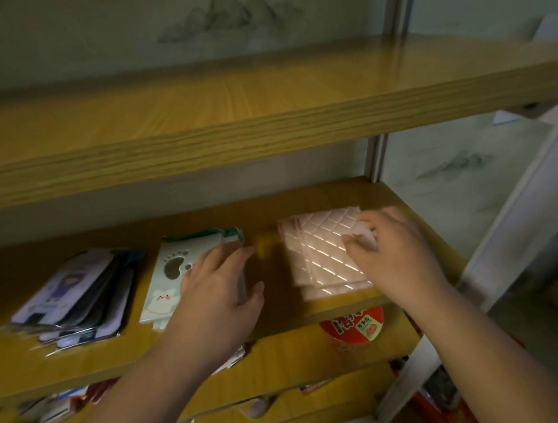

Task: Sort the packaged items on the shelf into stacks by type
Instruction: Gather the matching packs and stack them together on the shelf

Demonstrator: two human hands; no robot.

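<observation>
Your left hand (215, 287) lies flat, fingers straight, on the paw-print stack (171, 275). Your right hand (393, 250) presses fingertips onto the pink quilted stack (318, 251), which fans out beneath it. A third stack (78, 293) sits beyond your left hand. These film-wrapped packs look light, thin and slippery: square them by their edges

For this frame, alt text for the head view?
Two hands tidy packets on a wooden shelf: the left hand rests on a white paw-print stack, the right hand on a pink quilted stack. A darker stack lies far left.
</observation>
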